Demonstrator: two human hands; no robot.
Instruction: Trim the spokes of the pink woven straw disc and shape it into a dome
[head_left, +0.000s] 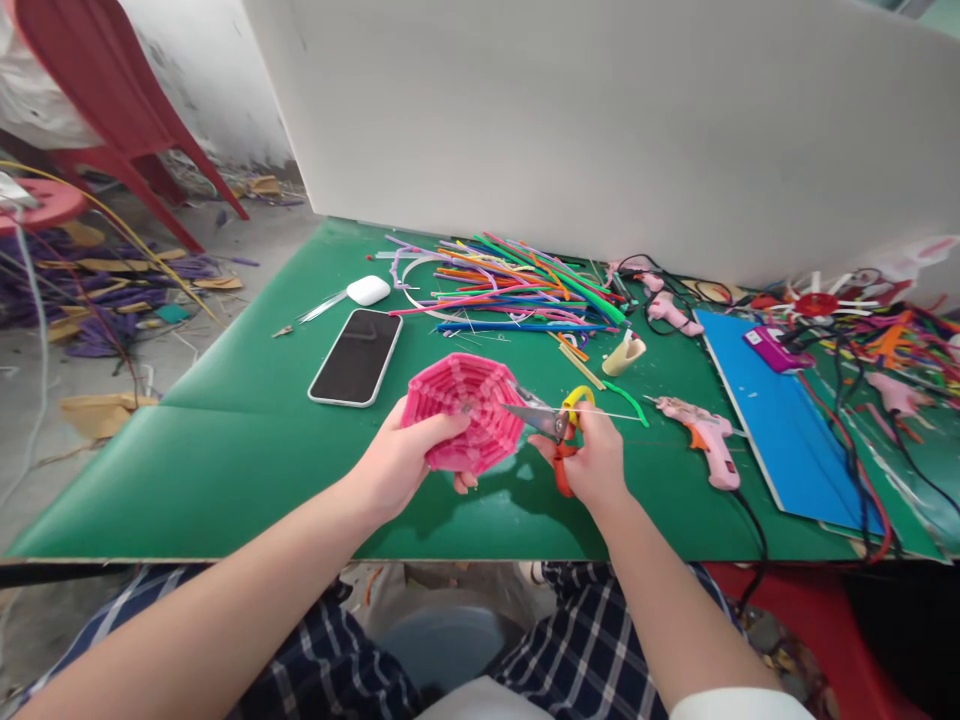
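My left hand [405, 455] grips a pink octagonal piece [487, 405], with rings of what looks like pipe cleaner wound around its centre. The thumb lies on its face and the fingers curl beneath. In my right hand [596, 460] is a pair of scissors [551, 420] with one yellow and one orange handle loop. Their blades point left at the piece's right edge; whether they touch it I cannot tell. A thin pale strand runs to the right past the yellow loop. Just beyond lies a short green pipe cleaner [626, 400].
Across the back of the green table [262, 470] spread many coloured pipe cleaners [510, 280]. A phone [356, 358] and a white case [368, 290] lie left. On the right are a pink glue gun [705, 440] with a cord, a blue board [787, 420] and a cream tube [624, 354].
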